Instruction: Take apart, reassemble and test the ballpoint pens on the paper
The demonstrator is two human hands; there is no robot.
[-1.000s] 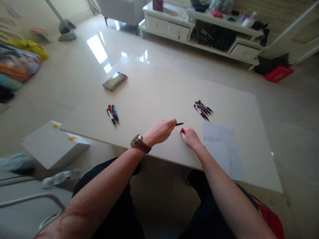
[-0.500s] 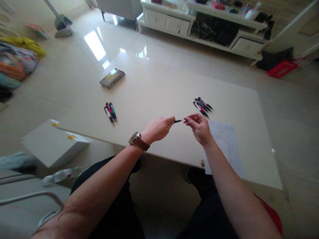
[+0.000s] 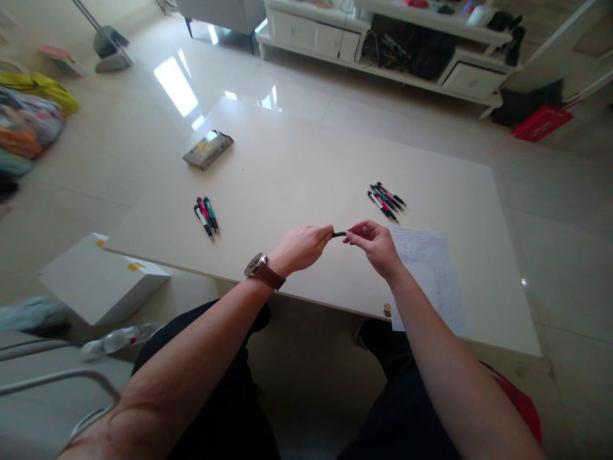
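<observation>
My left hand (image 3: 309, 246), with a brown-strapped watch on its wrist, is closed round a pen (image 3: 339, 234) whose dark front part points to the right. The rest of the pen is hidden inside the fist. At its front end, the thumb and fingers of my right hand (image 3: 373, 246) pinch the tip. A small piece there is too tiny to make out clearly. Beyond the right hand lies a bunch of several pens (image 3: 385, 202) in black, white, pink and green. Farther left on the table lie three pens (image 3: 206, 217) side by side.
The white table (image 3: 306, 172) carries a flat grey box (image 3: 209, 150) at the far left and a written sheet of paper (image 3: 433, 275) under my right forearm. A white box (image 3: 103, 281) and a plastic bottle (image 3: 119, 338) are at the lower left.
My right hand has moved left, so its fingertips now meet the pen's front end, closing the small gap seen before. My left hand keeps its hold. The view has shifted slightly.
</observation>
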